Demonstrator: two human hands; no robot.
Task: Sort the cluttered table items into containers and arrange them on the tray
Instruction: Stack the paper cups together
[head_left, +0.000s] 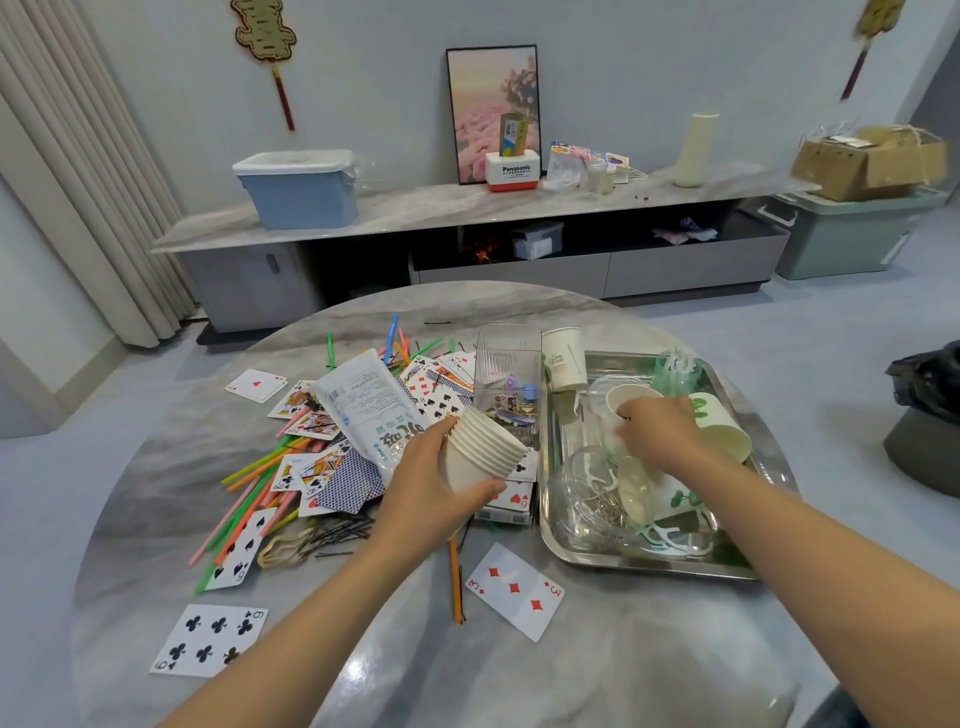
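Surface: round marble table (597, 670), strewn with playing cards (447, 387) and straws (254, 480).
Left hand (431, 486): fingers curled around a tilted stack of paper cups (480, 449).
Right hand (657, 434): over the metal tray (644, 566), fingertips pinching the rim of 1 paper cup (626, 397).

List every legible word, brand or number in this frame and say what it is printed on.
"Panasonic": white and red box on the long sideboard.
"3" with diamonds: playing card near the table's front edge.
"6" with clubs: playing card at front left.
Large Chinese characters on the white plastic packet: upside down, unreadable.
Green script on the tall white paper cup: too small.
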